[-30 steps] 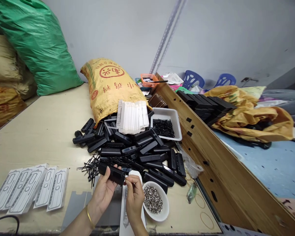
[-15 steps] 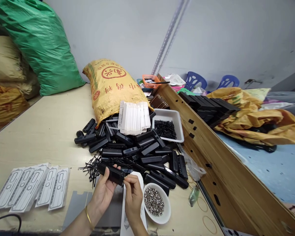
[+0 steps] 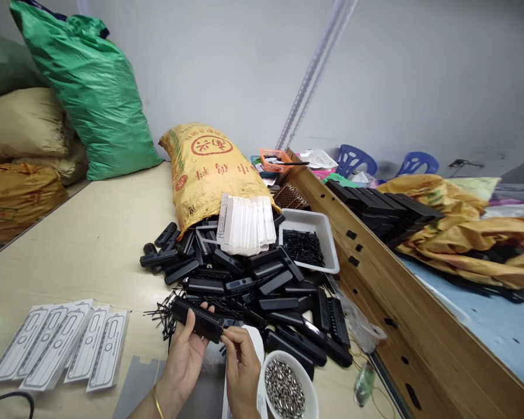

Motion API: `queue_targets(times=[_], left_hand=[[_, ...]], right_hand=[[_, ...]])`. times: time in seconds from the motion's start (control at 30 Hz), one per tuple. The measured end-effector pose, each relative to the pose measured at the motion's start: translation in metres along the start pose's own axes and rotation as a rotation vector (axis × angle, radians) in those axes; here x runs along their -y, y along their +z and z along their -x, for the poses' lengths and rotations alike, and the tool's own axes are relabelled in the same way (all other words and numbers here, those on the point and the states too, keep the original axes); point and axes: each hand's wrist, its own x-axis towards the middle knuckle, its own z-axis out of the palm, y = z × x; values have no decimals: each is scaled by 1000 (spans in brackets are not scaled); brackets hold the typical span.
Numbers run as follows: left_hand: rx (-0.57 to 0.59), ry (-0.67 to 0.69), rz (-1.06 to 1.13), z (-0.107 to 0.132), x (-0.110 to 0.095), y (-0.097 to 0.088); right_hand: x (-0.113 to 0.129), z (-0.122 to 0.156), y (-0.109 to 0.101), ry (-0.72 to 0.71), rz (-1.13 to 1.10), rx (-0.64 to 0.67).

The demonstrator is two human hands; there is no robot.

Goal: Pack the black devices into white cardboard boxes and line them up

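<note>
My left hand (image 3: 186, 352) is closed around a long black plastic casing (image 3: 195, 319) with a ribbed edge, thumb on top and fingers beneath. At the casing's right end, the fingertips of my right hand (image 3: 241, 362) are pinched together; whatever they hold there is too small to make out. Below my right hand lies a white printed card (image 3: 255, 337), partly covered. A white bowl (image 3: 311, 396) of small shiny metal pieces stands just right of that hand. Behind both hands spreads a pile of similar black casings (image 3: 277, 304), with thin black pins (image 3: 163, 314) at its left.
Printed white cards (image 3: 107, 349) in clear sleeves lie at left. A yellow sack (image 3: 218, 174) rests behind the pile, with a stack of white cards (image 3: 248, 227) before it. A grey tray (image 3: 329, 244) holds black pins. A wooden board (image 3: 375, 279) edges the right side.
The view has shifted, so most things sit lower and farther right in the picture. My hands keep the same hold on the black casing, with the right fingertips still at its end.
</note>
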Motion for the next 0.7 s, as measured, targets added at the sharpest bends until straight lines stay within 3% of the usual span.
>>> queue_targets(times=[0.13,0.4,0.7], left_hand=[[39,84,-18,1,-12,3],[85,123,-31,8,-20,6],[107,84,-35,9,-15,-7]], right_hand=[[5,-6,-1,21,-8,91],[25,-25,-11,-115,37,219],[23,-11,-8,-146,80,225]])
